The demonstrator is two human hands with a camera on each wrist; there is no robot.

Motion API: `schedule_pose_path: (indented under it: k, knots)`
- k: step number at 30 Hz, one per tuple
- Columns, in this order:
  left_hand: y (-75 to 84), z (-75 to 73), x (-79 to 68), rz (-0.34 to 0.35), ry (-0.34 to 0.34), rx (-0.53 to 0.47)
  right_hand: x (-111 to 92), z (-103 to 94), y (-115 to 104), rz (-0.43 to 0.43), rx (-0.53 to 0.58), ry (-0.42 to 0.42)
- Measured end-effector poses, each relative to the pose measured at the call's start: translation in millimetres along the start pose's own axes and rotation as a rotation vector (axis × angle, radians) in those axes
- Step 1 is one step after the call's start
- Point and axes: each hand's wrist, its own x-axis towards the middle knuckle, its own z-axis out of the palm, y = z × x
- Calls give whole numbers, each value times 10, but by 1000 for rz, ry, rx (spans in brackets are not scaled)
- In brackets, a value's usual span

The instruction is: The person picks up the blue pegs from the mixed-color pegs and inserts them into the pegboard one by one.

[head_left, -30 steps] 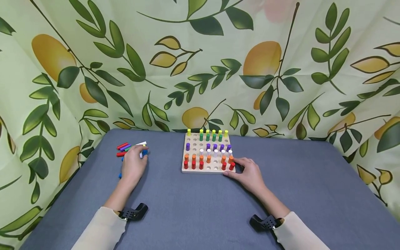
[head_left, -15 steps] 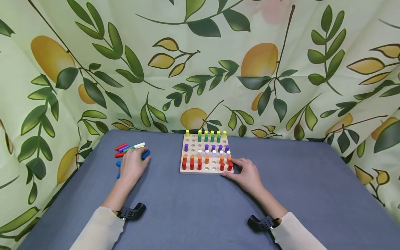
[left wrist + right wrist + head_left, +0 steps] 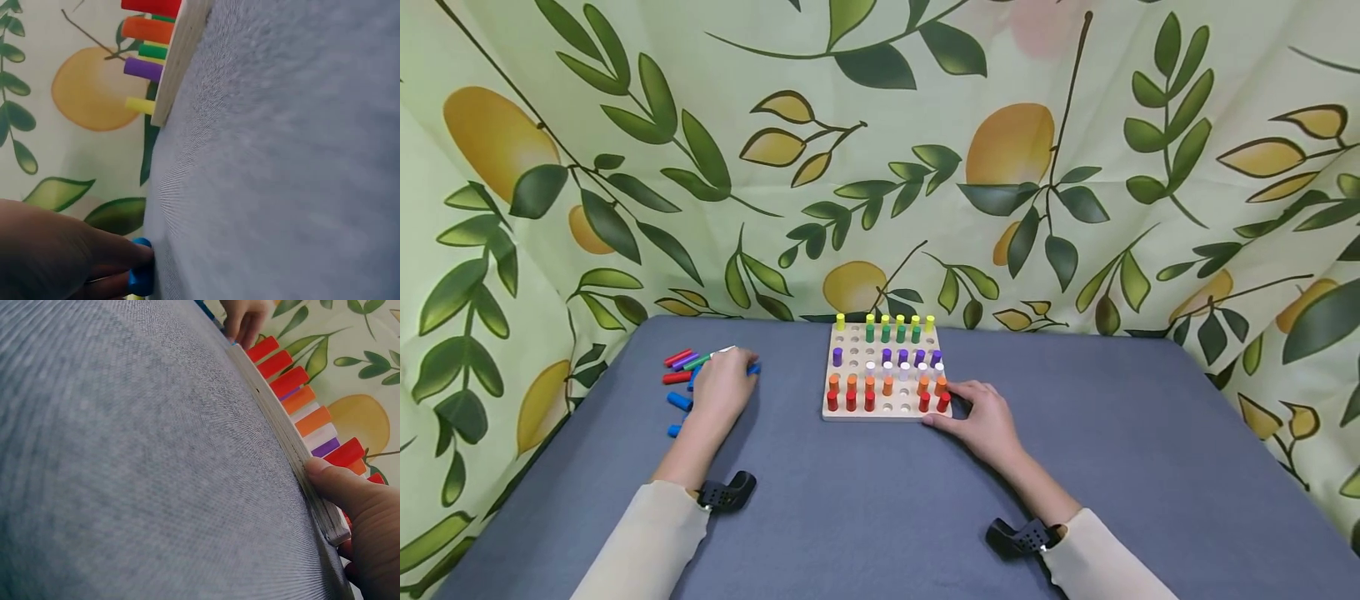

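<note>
Left grip (image 3: 722, 387) is pinching a peg (image 3: 141, 281), right grip (image 3: 983, 423) the near corner of the board (image 3: 880, 417). Peg's likely handling light, stiff — hold midway.

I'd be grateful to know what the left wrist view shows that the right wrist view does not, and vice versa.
Only the left wrist view shows yellow pegs and green pegs.

Only the right wrist view shows the right hand and white pegs.

Both show the left hand, pegboard, red pegs, orange pegs and purple pegs.
</note>
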Motion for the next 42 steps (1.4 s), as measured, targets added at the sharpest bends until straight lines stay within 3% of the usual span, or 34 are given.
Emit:
schedule_pose_path:
  k: [8,14,24,33,42]
  knots:
    - [188,6,154,48,9,-79,-7,0,-9,9,7,2]
    - [390,9,273,17,-33,-218,-5,10,-2,10,4,5]
    - [715,7,445,-17,28,-385,-22,8,5,0,8,14]
    - [783,94,476,-46,108,-506,-29,25,2,1,9,10]
    - [761,171,494,-54,75,-527,-11,-6,-11,-4,7,15]
